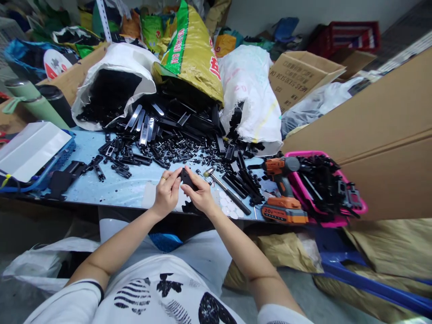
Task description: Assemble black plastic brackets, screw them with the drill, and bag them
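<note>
Both my hands meet over the near edge of the light blue table. Together they pinch a small black plastic part. My left hand wears a ring and grips the part's left side. Closed on its right side is my right hand. A hammer with a black handle lies just right of my hands. Piles of black plastic strips and small rivets cover the table behind them.
An orange cordless drill stands at the right by a pink basket full of black parts. Open sacks spill parts at the back. A white box in a blue tray sits left. Large cardboard sheet leans right.
</note>
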Tool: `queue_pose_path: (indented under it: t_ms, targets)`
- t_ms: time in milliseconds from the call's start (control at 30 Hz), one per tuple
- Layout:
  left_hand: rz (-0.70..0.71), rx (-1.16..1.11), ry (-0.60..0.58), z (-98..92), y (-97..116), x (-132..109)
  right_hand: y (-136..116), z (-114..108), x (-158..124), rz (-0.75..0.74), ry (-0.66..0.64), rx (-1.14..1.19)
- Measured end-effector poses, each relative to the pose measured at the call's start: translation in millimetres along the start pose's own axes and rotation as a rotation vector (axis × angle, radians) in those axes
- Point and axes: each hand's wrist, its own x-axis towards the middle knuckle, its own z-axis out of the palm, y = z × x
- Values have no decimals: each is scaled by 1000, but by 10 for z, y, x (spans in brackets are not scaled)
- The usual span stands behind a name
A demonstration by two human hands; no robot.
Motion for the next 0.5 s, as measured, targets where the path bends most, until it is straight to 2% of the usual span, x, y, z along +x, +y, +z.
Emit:
queue_pose_path:
  t_ms: [67, 133, 200, 233, 300, 367, 433, 500]
  targets:
    - [-106, -57, -49, 54, -132, -63, 76, -1, 0, 22, -84, -48]
    - [-353, -132, -35, 145, -317, -170, 216, -56, 33, 58, -211, -200]
    - [-618, -193, -12, 221, -508, -295, 410, -158, 74, 152, -232, -489]
    - [-699, -198, -23, 235, -589, -353, 519, -222, 88, 226, -204, -657]
    - [-704, -109, -100, 196, -701, -441, 731, -353, 96, 374, -153, -918]
    - [-584, 79, -210, 82, -738, -485, 894, -460, 81, 448, -181, -1023]
    - [-487, 258, -290, -54, -717, -496, 965, -513, 69, 416, -189, -981]
    - [-464, 375, -339, -160, -670, -492, 930, -491, 85, 300, -142, -819]
